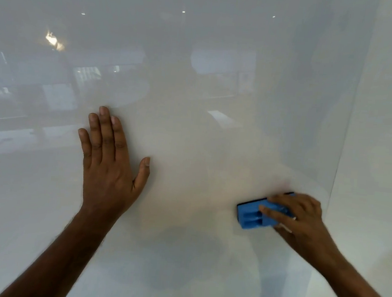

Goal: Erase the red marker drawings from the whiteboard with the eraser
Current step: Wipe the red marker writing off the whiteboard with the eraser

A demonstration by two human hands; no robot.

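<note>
The glossy whiteboard (194, 101) fills almost the whole view and reflects the room behind me. My right hand (300, 219) presses a blue eraser (252, 216) flat against the board at the lower right, close to the board's right edge. A faint pinkish smear (281, 185) shows just above the eraser; I see no sharp red lines. My left hand (109, 162) lies flat on the board at centre left, fingers spread, holding nothing.
The board's right edge (342, 149) runs down the right side, with a plain pale wall (380, 140) beyond it. Window and ceiling-light reflections glare on the upper left of the board.
</note>
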